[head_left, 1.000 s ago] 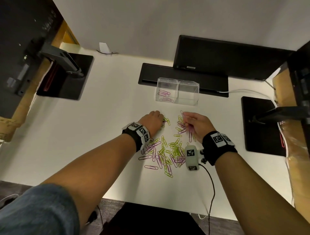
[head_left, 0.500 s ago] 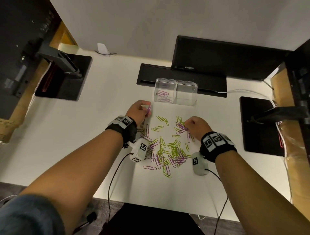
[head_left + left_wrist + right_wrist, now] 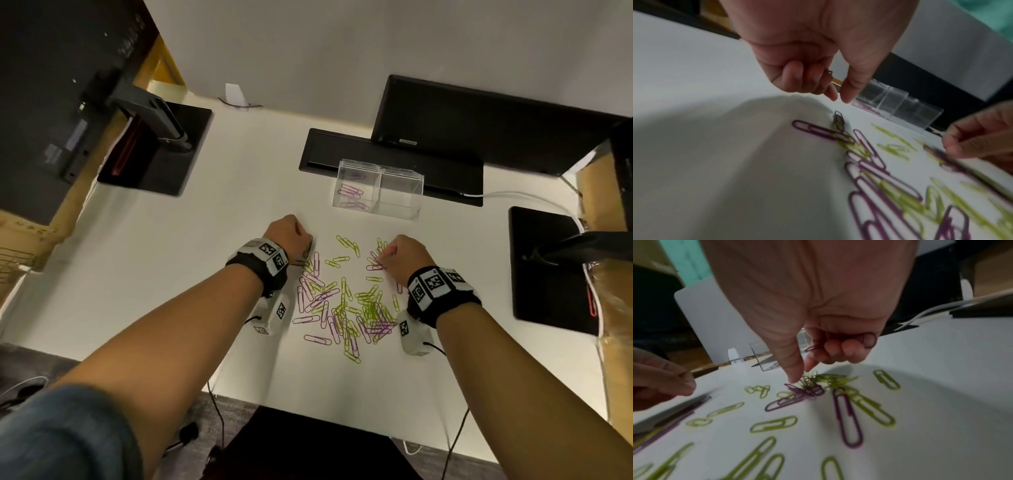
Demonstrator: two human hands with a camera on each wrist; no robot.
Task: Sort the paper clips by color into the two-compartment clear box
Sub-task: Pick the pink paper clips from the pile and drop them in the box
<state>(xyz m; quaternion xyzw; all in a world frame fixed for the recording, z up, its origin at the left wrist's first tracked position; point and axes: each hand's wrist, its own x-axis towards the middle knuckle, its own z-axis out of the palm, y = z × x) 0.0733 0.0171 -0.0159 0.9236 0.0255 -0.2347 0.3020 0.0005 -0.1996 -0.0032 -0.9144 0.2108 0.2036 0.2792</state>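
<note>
A mixed pile of purple and green paper clips (image 3: 346, 301) lies on the white desk. Behind it stands the clear two-compartment box (image 3: 378, 188). Its left compartment holds several purple clips (image 3: 351, 197), and I see nothing in its right one. My left hand (image 3: 306, 245) hovers at the pile's upper left, its curled fingers (image 3: 797, 76) holding a purple clip (image 3: 828, 72). My right hand (image 3: 387, 253) is at the pile's upper right. It grips purple clips (image 3: 869, 340) in curled fingers while thumb and forefinger (image 3: 795, 376) reach down onto a purple clip (image 3: 805, 390).
A black monitor and its flat base (image 3: 394, 161) stand right behind the box. Black stand bases sit at the left (image 3: 154, 150) and right (image 3: 548, 274). A white cable (image 3: 520, 197) runs at the back right. The desk's front edge is close to my body.
My left hand pulled away from the pile's top to its upper left, a purple clip pinched in it. The right hand stayed at the upper right of the pile.
</note>
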